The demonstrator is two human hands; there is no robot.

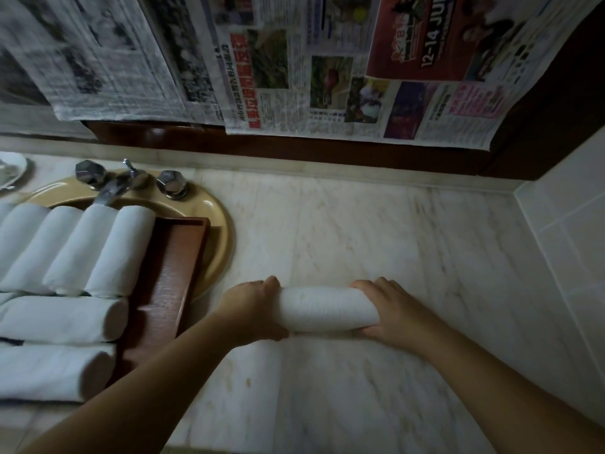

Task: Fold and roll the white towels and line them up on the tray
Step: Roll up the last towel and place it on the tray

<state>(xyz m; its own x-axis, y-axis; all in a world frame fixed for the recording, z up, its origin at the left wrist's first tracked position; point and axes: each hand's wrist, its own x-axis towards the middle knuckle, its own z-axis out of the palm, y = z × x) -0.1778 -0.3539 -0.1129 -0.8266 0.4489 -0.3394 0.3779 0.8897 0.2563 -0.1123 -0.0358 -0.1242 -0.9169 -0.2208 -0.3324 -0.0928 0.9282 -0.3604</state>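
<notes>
In the head view, both forearms are stretched forward from the bottom of the frame over the counter [360, 224], converging at lower centre. A rolled towel [327, 309] is held by its two ends: the left hand [252, 311] is cupped round the left end, the right hand [389, 314] round the right end, fingers curled over the top and thumbs tucked beneath. The towel is a tight white cylinder of nubbly terry cloth, lying crosswise on the counter, directly between the two hands and touching both.

The counter is pale veined marble, smooth and matt. At left, a brown wooden tray [170, 267] with a raised rim is set over a tan oval sink [216, 231]. Rolled white towels are lined up on it: a slanted row [82, 250] at the far end, two rolls [59, 345] crosswise nearer. A chrome tap [114, 185] with faceted knobs stands behind. Newspaper [294, 67] is hung across the upper frame.
</notes>
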